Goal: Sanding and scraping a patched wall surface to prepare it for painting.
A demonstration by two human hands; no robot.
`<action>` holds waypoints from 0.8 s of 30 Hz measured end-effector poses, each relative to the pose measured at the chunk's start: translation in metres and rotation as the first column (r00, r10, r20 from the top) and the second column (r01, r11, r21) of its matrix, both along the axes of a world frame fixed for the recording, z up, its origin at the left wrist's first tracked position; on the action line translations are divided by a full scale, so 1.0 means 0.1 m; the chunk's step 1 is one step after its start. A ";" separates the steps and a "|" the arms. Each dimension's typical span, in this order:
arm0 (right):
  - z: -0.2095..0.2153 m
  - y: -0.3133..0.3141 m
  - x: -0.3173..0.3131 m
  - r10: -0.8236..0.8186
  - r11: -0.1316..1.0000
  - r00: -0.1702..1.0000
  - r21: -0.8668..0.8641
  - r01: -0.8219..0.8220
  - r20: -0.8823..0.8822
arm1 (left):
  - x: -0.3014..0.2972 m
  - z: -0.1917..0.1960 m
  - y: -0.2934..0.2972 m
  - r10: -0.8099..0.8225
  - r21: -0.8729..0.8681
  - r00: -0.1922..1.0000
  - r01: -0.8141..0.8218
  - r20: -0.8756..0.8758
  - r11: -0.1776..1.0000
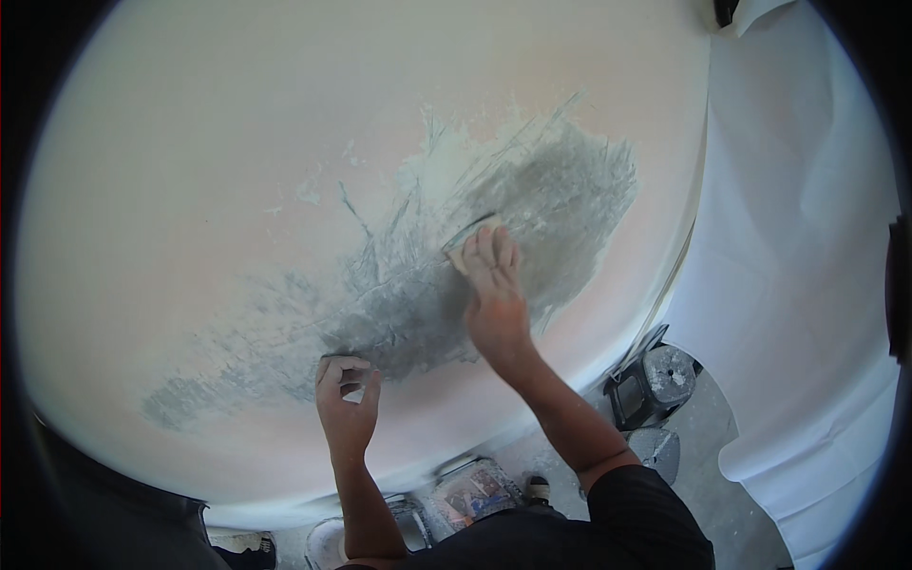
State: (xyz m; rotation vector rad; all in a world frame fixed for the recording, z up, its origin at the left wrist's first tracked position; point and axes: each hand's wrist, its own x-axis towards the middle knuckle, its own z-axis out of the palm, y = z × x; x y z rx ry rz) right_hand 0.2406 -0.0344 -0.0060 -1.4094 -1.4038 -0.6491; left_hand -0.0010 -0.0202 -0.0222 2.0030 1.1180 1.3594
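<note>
A flat tan pad point(460, 258) with a dark upper edge lies against the grey patch point(565, 185), near the middle of that patch, under the fingers of the right hand point(497, 299). Grip noted: fingers laid close together over the pad, pinning it to the surface — the thumb's placing cannot be told. The patch runs from up and right of this grip to well down and left of it, its upper border streaked and scratched. Below and left of the grip, well apart from it, the left hand point(343, 413) rests at the patch's lower border, fingers curled and thumb bent toward them with a gap between; whether it pinches anything cannot be told. Around both hands spreads a broad, curved, cream-coloured panel point(190, 152), pinkish near the patch. Right of the grip, beyond the panel's edge, hangs a white sheet point(788, 247). Below and right of the grip — past the panel — stands a dark stool point(671, 372) with a dusty, spattered top, on a grey floor point(708, 475).
</note>
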 end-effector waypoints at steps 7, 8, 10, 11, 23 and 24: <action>-0.41 -0.30 -0.31 0.235 0.964 0.944 -0.066 -0.256 -0.232 | 0.00 -0.10 0.13 0.005 -0.083 0.986 0.009 0.169 0.997; -0.39 -0.41 -0.29 0.361 0.896 0.875 -0.142 -0.422 -0.323 | -0.03 -0.08 0.08 -0.001 -0.140 0.991 0.020 0.131 0.990; -0.22 -0.74 -0.17 0.307 0.861 0.759 -0.172 -0.479 -0.573 | 0.09 -0.01 -0.06 -0.075 -0.174 0.987 0.100 0.143 0.980; -0.16 -0.87 -0.13 0.206 0.828 0.593 -0.184 -0.529 -0.779 | 0.20 0.02 -0.14 -0.160 -0.206 0.975 0.190 0.154 0.960; -0.70 -1.35 0.03 0.641 0.413 -0.223 0.575 -0.706 -0.735 | 0.93 -0.01 -0.48 -0.605 -0.055 0.647 0.703 0.464 0.709; -0.72 -1.40 0.12 0.642 0.420 -0.217 0.574 -0.703 -0.735 | 0.93 -0.01 -0.50 -0.611 -0.055 0.641 0.709 0.465 0.703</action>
